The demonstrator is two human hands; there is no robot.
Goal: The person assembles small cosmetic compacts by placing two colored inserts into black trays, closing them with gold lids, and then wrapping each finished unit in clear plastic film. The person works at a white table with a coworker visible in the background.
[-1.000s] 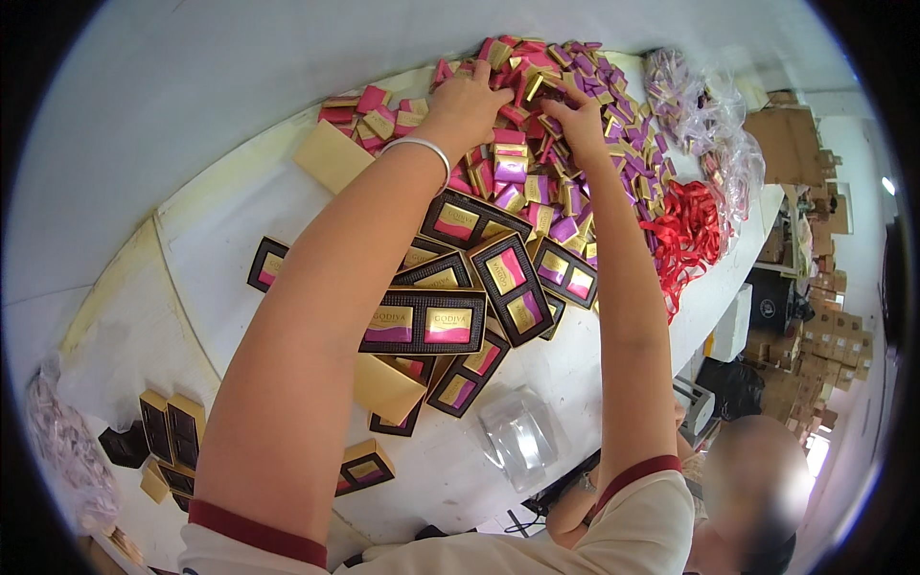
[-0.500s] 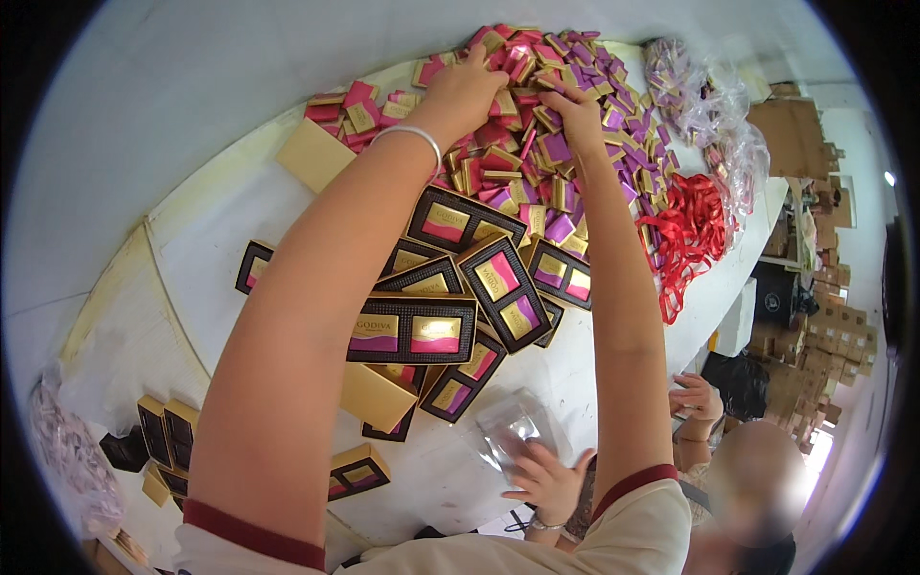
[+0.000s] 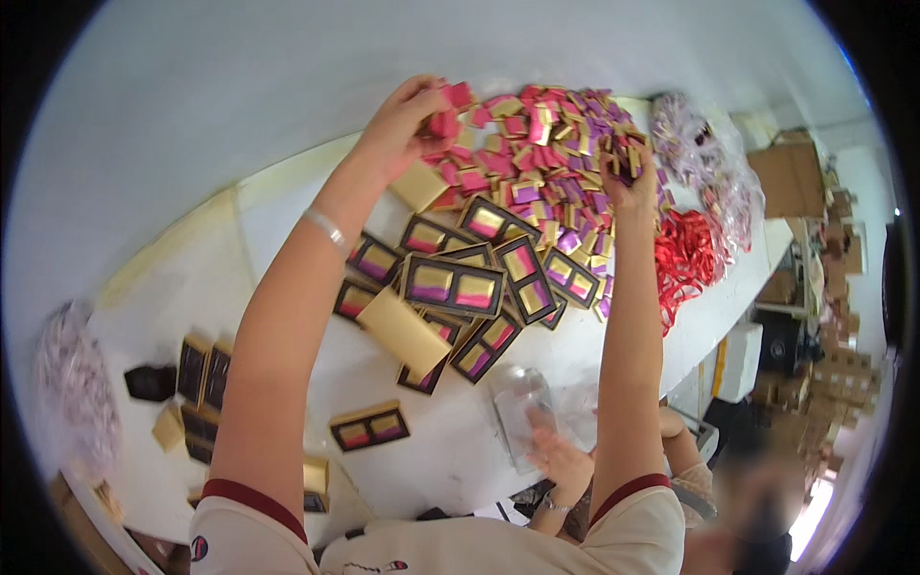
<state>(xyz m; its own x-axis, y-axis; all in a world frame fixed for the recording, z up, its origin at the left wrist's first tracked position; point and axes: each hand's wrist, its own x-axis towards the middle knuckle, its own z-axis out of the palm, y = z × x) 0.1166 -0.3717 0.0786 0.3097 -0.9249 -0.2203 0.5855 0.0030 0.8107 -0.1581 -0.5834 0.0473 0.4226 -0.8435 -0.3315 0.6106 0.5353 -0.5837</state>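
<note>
My left hand [image 3: 398, 129] is raised at the left end of a heap of small wrapped chocolate squares [image 3: 517, 144], closed on several pink ones [image 3: 448, 115]. At the heap's right side my right hand [image 3: 631, 187] grips several purple-and-gold wrapped chocolate squares [image 3: 623, 158]. The heap runs from pink on the left to purple on the right. Between my forearms lies a loose pile of dark two-compartment boxes [image 3: 452, 286], each showing two wrapped squares. A gold lid [image 3: 402, 331] leans on the pile, and another gold piece [image 3: 418, 185] lies under my left wrist.
Red ribbon [image 3: 685, 254] and clear bags of squares [image 3: 714, 172] lie on the right of the white table [image 3: 287, 211]. A filled box [image 3: 369, 425] sits nearer me; dark trays [image 3: 196, 369] stand left. A co-worker's hand [image 3: 565, 460] is beside a clear plastic container [image 3: 522, 412].
Both hands have drawn apart from the middle of the heap, left hand leftward, right hand rightward, each now with squares in it. The co-worker's hand has shifted over the clear container.
</note>
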